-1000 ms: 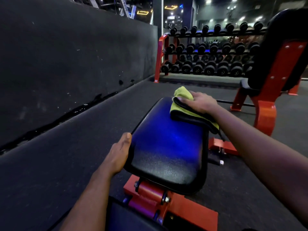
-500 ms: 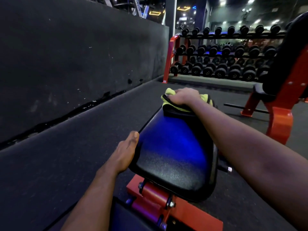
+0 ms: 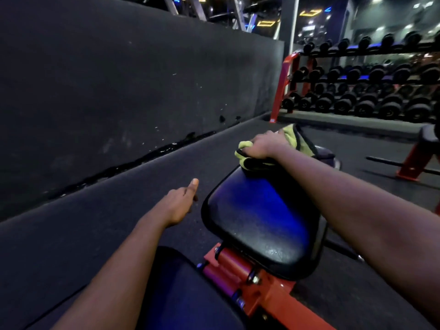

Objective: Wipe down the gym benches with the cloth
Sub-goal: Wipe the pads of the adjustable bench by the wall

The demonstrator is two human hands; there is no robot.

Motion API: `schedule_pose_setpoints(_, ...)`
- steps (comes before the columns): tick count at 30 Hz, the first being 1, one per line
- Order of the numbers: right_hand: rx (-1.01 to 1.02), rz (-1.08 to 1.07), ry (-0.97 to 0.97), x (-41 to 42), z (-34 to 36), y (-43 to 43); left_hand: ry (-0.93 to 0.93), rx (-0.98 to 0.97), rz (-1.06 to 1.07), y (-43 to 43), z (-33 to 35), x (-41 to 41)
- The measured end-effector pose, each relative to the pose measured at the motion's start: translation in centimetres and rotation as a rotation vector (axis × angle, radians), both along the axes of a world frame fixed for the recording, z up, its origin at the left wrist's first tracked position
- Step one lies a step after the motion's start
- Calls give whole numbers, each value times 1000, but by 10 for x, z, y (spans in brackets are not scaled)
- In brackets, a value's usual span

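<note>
A black padded bench seat (image 3: 259,225) on a red frame (image 3: 252,282) lies in front of me, glinting blue. At its far end my right hand (image 3: 266,145) grips a bunched yellow-green cloth (image 3: 298,139) with dark edging and holds it down on the pad's far edge. My left hand (image 3: 181,202) hovers off the seat's left side over the floor, thumb raised, the other fingers hidden under the palm, holding nothing. A second black pad shows at the bottom, below the red hinge.
A dark wall (image 3: 119,86) runs along the left with a rubber floor strip beside it. A red rack of black dumbbells (image 3: 371,96) stands at the back right. Another red-framed bench (image 3: 419,160) sits at the far right.
My right hand has pushed the cloth from the seat's right side to its far end. My left hand has let go of the seat's left edge and lifted away.
</note>
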State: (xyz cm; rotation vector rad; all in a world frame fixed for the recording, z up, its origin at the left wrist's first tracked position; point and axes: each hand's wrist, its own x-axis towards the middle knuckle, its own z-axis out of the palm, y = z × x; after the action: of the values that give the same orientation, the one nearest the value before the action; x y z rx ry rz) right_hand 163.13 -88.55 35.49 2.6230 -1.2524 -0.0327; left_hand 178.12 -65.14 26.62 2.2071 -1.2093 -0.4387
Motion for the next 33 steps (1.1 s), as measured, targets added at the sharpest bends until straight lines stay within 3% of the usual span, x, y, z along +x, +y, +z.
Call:
schedule_pose_setpoints(5,36,223,95,29,-22,75,29,379,-45,42,-1,10)
schedule_pose_setpoints(8,-28,467,125,36,-51,119,45,485,-73,61,-15,8)
schedule_pose_setpoints(10,-30,543,88,33,-55,120,-26,453,-58,67,-19,2)
schedule_pose_setpoints(16,18,308,88,46,-43,117,-111,395,-31,66,-25,5)
schedule_pose_setpoints(27,-53,603,204,-8,-83,183,-91,344,25,72,-26,8)
schedule_pose_setpoints(33,-65,495,85,-72,-103,213,-170,414,-23,71,-27,7)
